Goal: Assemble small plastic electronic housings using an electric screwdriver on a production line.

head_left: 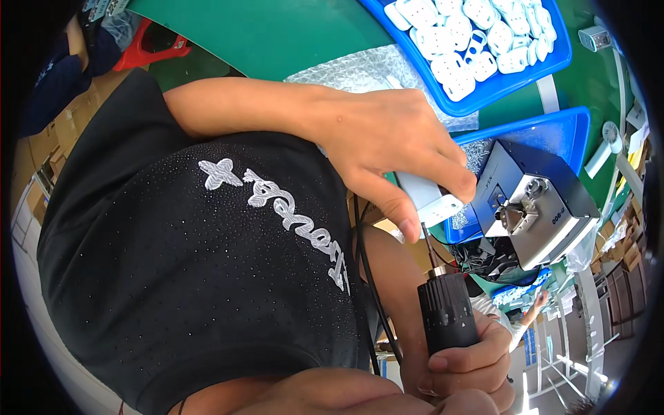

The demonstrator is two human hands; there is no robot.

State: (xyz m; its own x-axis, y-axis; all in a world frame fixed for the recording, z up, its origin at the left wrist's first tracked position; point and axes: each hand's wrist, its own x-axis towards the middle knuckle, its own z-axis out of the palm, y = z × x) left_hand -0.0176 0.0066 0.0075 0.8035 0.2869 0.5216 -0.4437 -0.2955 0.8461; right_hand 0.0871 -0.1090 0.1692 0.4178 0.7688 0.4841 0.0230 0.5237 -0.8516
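My left hand (387,135) reaches across from the upper left, closed on a small white plastic housing (441,209) between thumb and fingers. Part of the housing is hidden under the fingers; a hole shows in its exposed face. Below it, my right hand (477,370) is wrapped round a black electric screwdriver (448,315). Its thin bit points up at the housing's lower edge, close to my left thumb; whether the tip touches a screw cannot be seen. Right beside the housing stands a grey and black screw feeder (546,214). Small screws (476,153) lie in the blue tray (579,131) around it.
A second blue tray (453,105) full of white plastic housings (477,34) sits at the top of the green table (228,28). Bubble wrap (346,69) lies beside it. A black cable (370,283) hangs near my right forearm. Another person's arm (76,41) shows by a red stool (149,52).
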